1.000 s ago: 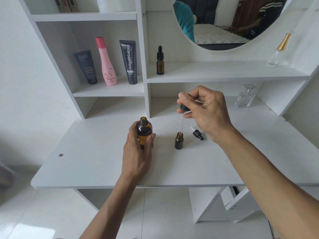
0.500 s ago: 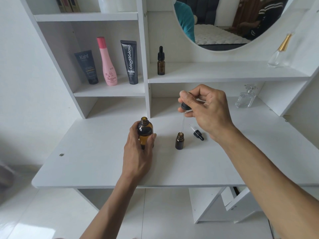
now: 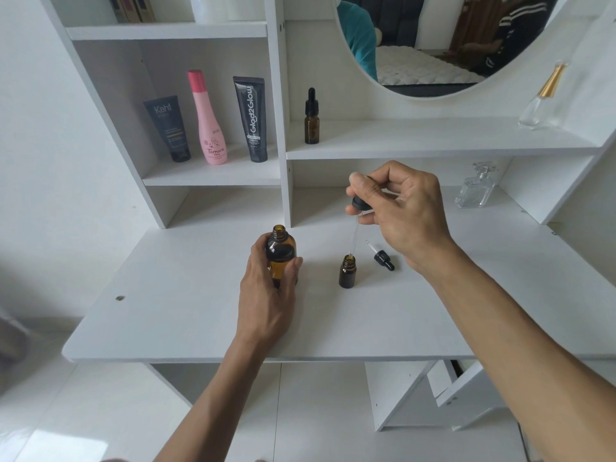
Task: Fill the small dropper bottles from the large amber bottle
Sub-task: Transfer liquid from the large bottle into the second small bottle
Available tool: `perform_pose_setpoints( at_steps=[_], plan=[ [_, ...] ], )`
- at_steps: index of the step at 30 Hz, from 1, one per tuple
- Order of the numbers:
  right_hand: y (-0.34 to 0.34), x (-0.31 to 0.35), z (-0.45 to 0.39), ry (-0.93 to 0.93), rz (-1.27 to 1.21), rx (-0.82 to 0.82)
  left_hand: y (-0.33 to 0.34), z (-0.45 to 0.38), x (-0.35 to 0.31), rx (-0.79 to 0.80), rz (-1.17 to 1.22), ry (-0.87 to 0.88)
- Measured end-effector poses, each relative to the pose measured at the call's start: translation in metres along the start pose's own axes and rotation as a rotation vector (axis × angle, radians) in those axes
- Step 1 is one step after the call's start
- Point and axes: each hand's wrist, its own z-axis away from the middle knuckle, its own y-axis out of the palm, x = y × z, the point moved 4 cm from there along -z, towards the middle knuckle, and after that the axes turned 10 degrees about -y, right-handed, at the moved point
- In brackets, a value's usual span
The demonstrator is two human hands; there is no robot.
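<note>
Spillage threatens if the right hand (image 3: 400,208), pinching the dropper (image 3: 358,205) whose tip seems just above the small bottle (image 3: 347,271), drifts; beside it, the left hand (image 3: 266,295) grips the large amber bottle (image 3: 281,251).

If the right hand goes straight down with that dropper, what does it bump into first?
Probably the open mouth of the small dropper bottle: the pipette tip of the dropper in the right hand hangs just above it.

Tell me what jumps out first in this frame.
Centre of the white desk: the right hand pinches a dropper, its glass tip just over the open small dropper bottle. To that bottle's left, the left hand holds the uncapped large amber bottle upright. A spare dropper cap lies on the bottle's right.
</note>
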Motion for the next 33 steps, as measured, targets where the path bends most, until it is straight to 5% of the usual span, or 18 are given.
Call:
perform_pose_setpoints(
  at_steps=[22, 33],
  plan=[
    [0.003, 0.007, 0.000, 0.024, -0.116, -0.027, 0.001, -0.001, 0.002, 0.010, 0.007, -0.012],
    [0.058, 0.041, -0.022, -0.073, -0.295, -0.023, 0.001, -0.001, 0.002, 0.016, 0.014, -0.022]
  ],
)
